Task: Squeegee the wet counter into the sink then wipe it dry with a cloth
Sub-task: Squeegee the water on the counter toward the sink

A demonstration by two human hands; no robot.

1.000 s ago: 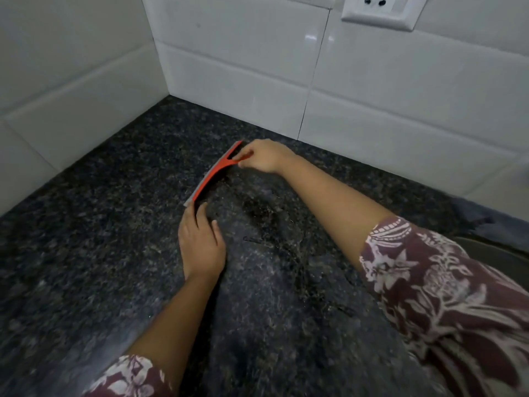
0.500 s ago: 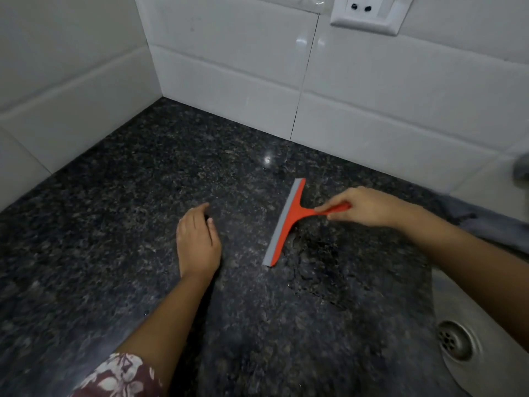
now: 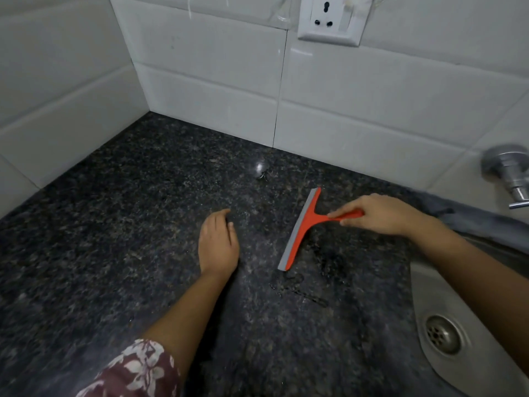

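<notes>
An orange squeegee [image 3: 303, 227] with a grey rubber blade lies with its blade on the dark speckled granite counter [image 3: 114, 239]. My right hand [image 3: 380, 214] grips its orange handle, to the right of the blade. Dark wet streaks [image 3: 329, 267] show on the stone just right of and below the blade. My left hand [image 3: 219, 243] rests flat on the counter, fingers relaxed, a little left of the squeegee. The steel sink [image 3: 423, 296] with its round drain [image 3: 442, 335] sits at the lower right. A grey cloth [image 3: 469, 217] lies along the wall behind the sink.
White tiled walls meet in a corner at the back left. A white wall socket [image 3: 332, 20] hangs above the counter. A chrome tap [image 3: 512, 173] sticks out of the wall at the far right, above the cloth.
My right hand has dragged the squeegee from the counter's left-middle rightward toward the sink, leaving wet streaks beside the blade. My left hand has stayed flat in place.
</notes>
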